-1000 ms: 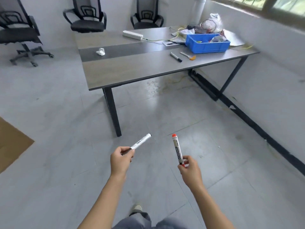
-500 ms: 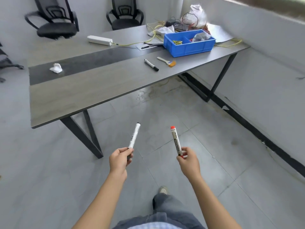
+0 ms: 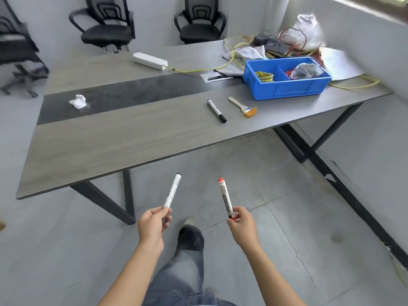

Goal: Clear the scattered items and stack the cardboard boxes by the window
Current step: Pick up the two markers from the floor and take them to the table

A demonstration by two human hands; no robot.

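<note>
The left hand [image 3: 152,224] pinched a black pen [image 3: 172,191] by its low end, fingers [image 3: 157,212] closed round it. The right hand [image 3: 241,224] pinched a red pen [image 3: 225,198] the same way. Both pens stood almost upright, tips pointing up and away toward the surface [image 3: 114,140].

The surface lay just ahead, past the pens. On its far right sat a blue bin [image 3: 287,88]. A third pen [image 3: 216,111] lay flat on the surface, near the bin and just left of a small brush [image 3: 242,107]. Its long side ran from far to near, leaning a little right.

The bin was up and to the right of both hands. The right hand was nearer to it, so the red pen could likely go in first. No boxes showed by the window.
</note>
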